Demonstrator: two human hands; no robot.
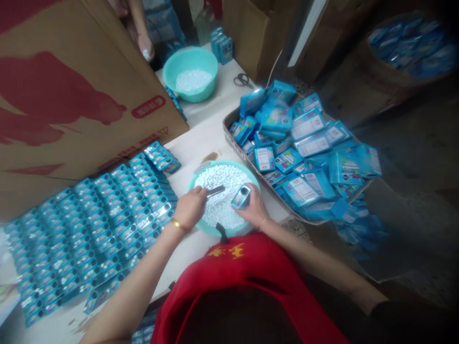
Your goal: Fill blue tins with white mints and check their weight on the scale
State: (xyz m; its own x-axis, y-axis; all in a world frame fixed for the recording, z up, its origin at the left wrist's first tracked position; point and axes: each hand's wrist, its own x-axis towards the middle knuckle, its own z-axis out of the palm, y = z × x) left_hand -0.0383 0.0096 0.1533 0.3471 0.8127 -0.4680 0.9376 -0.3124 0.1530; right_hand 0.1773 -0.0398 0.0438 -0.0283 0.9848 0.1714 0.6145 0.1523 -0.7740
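Observation:
My left hand, with a gold bracelet at its wrist, is closed on a narrow metal tool whose exact kind I cannot make out. The tool points right, above small white pellets that fill a turquoise basin. At the basin's right side my right hand grips a small blue box with a dark round hole in its top. The box is tilted over the pellets. To the left stand rows of similar blue boxes, several with white pellets lying on top.
A shallow carton heaped with blue packs stands to the right. A big cardboard box blocks the upper left. Farther back are a second turquoise basin, scissors and another person's hand.

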